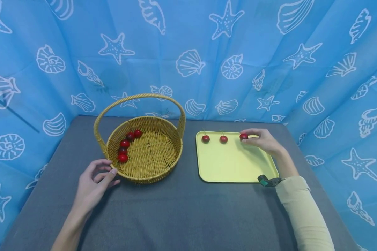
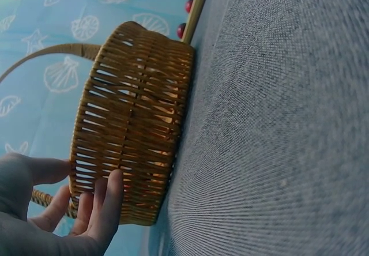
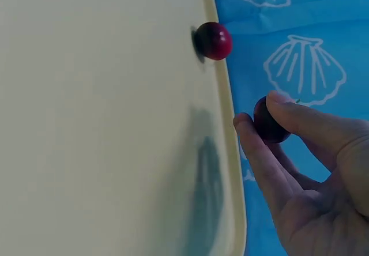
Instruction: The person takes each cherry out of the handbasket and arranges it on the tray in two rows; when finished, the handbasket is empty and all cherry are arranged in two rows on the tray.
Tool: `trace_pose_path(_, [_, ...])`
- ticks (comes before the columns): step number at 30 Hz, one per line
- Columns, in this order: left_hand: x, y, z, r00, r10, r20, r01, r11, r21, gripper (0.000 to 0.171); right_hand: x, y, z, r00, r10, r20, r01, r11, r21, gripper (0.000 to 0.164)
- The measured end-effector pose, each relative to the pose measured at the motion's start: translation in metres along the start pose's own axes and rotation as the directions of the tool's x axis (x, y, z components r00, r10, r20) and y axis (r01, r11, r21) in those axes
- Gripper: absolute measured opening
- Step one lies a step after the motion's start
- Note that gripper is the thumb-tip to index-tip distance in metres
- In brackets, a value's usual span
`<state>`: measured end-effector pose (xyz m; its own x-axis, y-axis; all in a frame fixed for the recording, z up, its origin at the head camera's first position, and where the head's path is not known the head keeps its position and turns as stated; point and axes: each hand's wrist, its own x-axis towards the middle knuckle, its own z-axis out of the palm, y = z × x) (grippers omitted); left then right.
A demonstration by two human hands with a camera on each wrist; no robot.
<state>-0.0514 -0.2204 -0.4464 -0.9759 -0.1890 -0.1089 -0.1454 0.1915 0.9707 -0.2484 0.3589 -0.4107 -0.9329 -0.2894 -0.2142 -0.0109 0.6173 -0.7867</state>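
Observation:
At the right, my right hand pinches a dark red cherry between thumb and fingers, over the far right part of a yellow tray. In the right wrist view the held cherry is apart from the tray's surface. Two more cherries sit along the tray's far edge, a left one and a middle one. My left hand holds the near left rim of a round wicker basket, its thumb at the rim and fingers against the outer wall. Several cherries lie along the basket's left inside.
The basket's tall arched handle stands upright over it. Basket and tray sit apart on a grey cloth-covered table. A blue curtain with white shell and starfish prints hangs behind and at both sides.

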Motion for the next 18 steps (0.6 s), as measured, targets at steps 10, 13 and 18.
trace_pose_path(10, [0.000, 0.000, 0.000, 1.000, 0.024, 0.006, -0.024, 1.000, -0.010, 0.048, 0.012, 0.018, 0.009, 1.000, 0.020, -0.003, -0.020, 1.000, 0.009, 0.052])
trace_pose_path(13, [-0.001, 0.000, 0.000, 0.999, 0.042, 0.003, -0.042, 0.998, -0.039, 0.046, 0.015, 0.019, 0.011, 1.000, 0.019, -0.014, -0.019, 1.000, -0.007, 0.052])
trace_pose_path(18, [-0.002, 0.000, 0.000, 0.998, 0.062, 0.001, -0.062, 0.996, -0.063, 0.046, 0.017, 0.020, 0.014, 1.000, 0.009, -0.024, -0.010, 1.000, -0.020, 0.050])
